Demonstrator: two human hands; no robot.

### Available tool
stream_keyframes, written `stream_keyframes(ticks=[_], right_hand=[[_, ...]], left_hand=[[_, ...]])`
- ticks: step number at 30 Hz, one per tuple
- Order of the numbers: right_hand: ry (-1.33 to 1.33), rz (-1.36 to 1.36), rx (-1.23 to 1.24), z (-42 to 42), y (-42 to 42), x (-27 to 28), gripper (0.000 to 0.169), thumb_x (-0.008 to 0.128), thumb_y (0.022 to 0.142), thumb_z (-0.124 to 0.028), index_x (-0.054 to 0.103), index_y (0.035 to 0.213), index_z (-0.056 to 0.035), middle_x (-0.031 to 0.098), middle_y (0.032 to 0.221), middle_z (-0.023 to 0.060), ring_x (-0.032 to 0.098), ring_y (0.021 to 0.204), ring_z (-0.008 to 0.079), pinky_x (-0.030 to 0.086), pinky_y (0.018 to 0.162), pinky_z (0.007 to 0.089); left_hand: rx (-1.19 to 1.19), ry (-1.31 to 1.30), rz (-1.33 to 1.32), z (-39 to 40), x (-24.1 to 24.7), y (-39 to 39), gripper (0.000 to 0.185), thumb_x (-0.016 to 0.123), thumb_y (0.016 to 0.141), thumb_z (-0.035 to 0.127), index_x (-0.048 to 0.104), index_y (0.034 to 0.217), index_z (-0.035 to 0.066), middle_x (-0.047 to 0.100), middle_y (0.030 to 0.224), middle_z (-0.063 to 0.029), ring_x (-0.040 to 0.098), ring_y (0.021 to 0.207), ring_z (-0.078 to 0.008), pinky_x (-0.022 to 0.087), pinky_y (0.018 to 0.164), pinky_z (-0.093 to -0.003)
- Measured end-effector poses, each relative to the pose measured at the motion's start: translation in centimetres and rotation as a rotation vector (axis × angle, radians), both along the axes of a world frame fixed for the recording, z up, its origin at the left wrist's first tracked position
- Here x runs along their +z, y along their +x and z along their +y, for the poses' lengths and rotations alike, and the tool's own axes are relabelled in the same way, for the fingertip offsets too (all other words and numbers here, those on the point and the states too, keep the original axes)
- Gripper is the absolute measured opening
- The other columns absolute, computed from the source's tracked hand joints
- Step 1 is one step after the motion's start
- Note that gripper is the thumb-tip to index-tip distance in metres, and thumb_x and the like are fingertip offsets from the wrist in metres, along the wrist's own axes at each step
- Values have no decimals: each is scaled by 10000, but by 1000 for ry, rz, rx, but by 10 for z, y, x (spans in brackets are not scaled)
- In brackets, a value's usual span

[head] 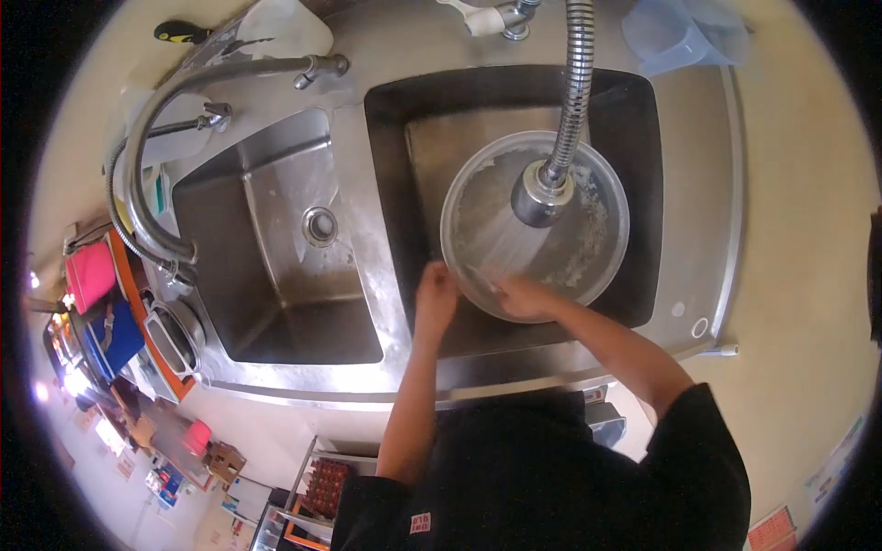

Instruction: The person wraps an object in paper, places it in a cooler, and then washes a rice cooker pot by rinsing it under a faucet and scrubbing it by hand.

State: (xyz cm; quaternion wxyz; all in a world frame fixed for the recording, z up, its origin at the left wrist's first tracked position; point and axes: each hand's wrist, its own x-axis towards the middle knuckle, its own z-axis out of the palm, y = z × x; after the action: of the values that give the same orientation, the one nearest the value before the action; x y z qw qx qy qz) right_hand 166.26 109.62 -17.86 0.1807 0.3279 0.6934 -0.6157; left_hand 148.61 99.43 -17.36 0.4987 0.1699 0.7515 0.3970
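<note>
A large round metal pan [475,200] sits in the right basin of a stainless steel sink, with whitish residue on its inner surface. Above it hangs a flexible metal spray hose [577,82], and water streams from its spray head [542,196] into the pan. My left hand [437,293] is at the pan's left rim, with its fingers curled; whether they grip the rim is unclear. Inside the pan, near its lower edge, my right hand [527,296] is in the spray, blurred, and what it may hold cannot be made out.
A second basin [275,241] with a drain lies to the left, beside a curved faucet [141,138]. A translucent plastic pitcher [679,41] stands at the back right, a white plastic container [286,31] at the back left. Metal containers [172,337] are at the left edge.
</note>
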Motion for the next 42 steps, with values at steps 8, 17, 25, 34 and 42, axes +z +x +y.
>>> stream_keyframes(ticks=[8,17,25,34,42], right_hand=[[58,-194,171,11,-42,-45,444,532,859,-203,563,1251,5,631,1143,240,618,1012,323,460,919,428],[-99,-441,-33,22,-66,-34,462,486,875,-163,528,1301,13,500,1360,267,473,1276,382,359,1064,444],[59,-31,-120,-24,-34,-70,466,508,873,-155,486,1308,10,542,1259,264,512,1163,379,364,1018,461],[-90,-124,168,23,5,-1,567,568,840,-191,462,1366,-8,534,1319,256,492,1256,377,371,1068,438],[-63,-149,55,6,-27,-36,443,559,855,-268,589,1208,-2,634,1140,262,620,1051,372,459,924,481]], left_hand=[[-176,-158,-132,-11,5,29,222,548,950,212,549,1026,4,664,875,-176,685,788,-315,492,717,-436],[-285,-154,107,5,17,7,218,559,933,172,565,1088,18,652,955,-233,651,912,-365,485,773,-433],[-293,-77,134,15,23,0,249,580,911,173,572,1111,25,656,983,-237,663,889,-379,509,768,-419],[-310,-114,0,14,24,11,308,507,976,257,522,1122,-13,653,987,-256,671,913,-354,527,752,-427],[-212,-158,-205,12,29,24,267,490,966,211,544,1076,-27,648,982,-265,682,852,-355,507,714,-464]])
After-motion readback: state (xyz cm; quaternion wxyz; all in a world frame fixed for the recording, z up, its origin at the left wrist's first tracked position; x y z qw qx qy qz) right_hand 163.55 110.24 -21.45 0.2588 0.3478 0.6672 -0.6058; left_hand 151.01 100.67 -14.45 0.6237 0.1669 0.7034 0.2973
